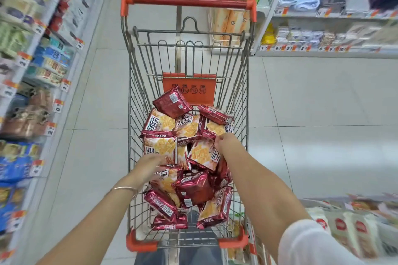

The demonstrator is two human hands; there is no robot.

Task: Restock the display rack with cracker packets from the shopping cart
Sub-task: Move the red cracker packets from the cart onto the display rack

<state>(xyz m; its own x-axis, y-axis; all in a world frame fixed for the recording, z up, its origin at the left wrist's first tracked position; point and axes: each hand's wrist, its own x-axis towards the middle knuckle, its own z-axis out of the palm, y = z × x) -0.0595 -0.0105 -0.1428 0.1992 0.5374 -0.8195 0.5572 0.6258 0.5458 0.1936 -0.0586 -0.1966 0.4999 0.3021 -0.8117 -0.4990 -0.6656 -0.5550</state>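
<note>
Down in the shopping cart, the left hand lies with its fingers fairly straight across a cracker packet near the cart's left wall. It is touching the packet, not closed round it, though blur softens the fingertips. A thin bracelet circles that wrist.

The right hand is deeper in, by the cart's right wall, its fingers curled onto the top corner of a tilted packet, which it pinches.

Around both hands, the pile of cracker packets fills the cart's floor: dark red wrappers, many with a pale front showing golden crackers, lying at all angles. One red packet leans against the orange flap at the cart's far end, below the red handle.

A white sleeve covers the right upper arm.

Left of the cart run stocked shelves with price tags, and more shelves stand to its far right. Just right of the cart's near end sits a rack of pale packets, blurred.
</note>
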